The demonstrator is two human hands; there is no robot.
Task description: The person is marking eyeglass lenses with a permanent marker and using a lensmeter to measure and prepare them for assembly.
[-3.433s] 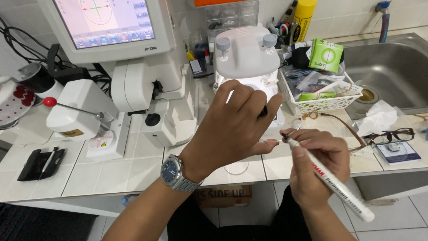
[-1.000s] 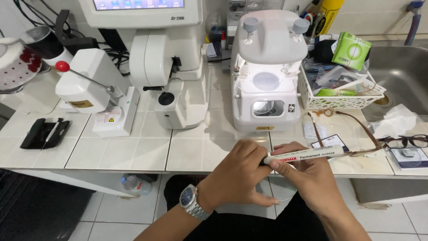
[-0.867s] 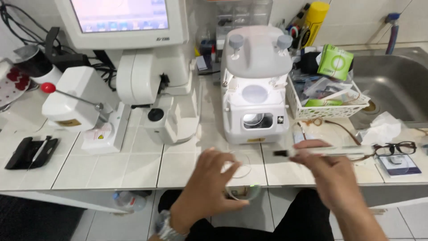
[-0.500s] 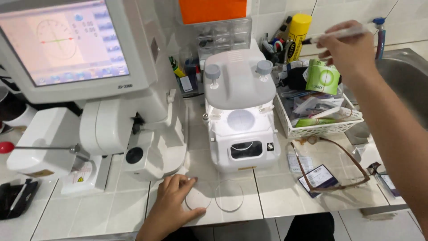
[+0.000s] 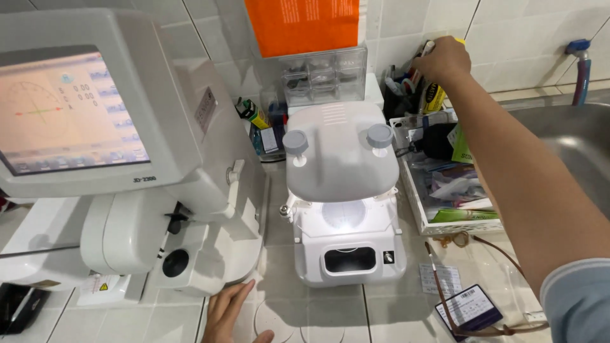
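Note:
My right hand [image 5: 445, 60] reaches to the back of the counter and is shut on a white marker [image 5: 425, 49]. The marker's end sits over a pen holder [image 5: 406, 86] crowded with pens, next to a yellow bottle [image 5: 434, 96]. My left hand [image 5: 227, 312] rests flat on the tiled counter at the bottom edge, fingers spread and holding nothing. Right beside its fingertips lies a round clear lens [image 5: 274, 321], with a second lens [image 5: 321, 331] further right.
A white machine with two grey knobs [image 5: 343, 190] stands in the centre. A lens-measuring device with a lit screen [image 5: 95, 127] fills the left. A white basket [image 5: 420, 209] of packets, a steel sink [image 5: 572, 140], a barcode card [image 5: 470, 308] and a brown cord [image 5: 495, 251] lie on the right.
My right hand has lifted the marker from near my lap up to the pen holder at the back. My left hand let go of it and dropped onto the counter by the lenses.

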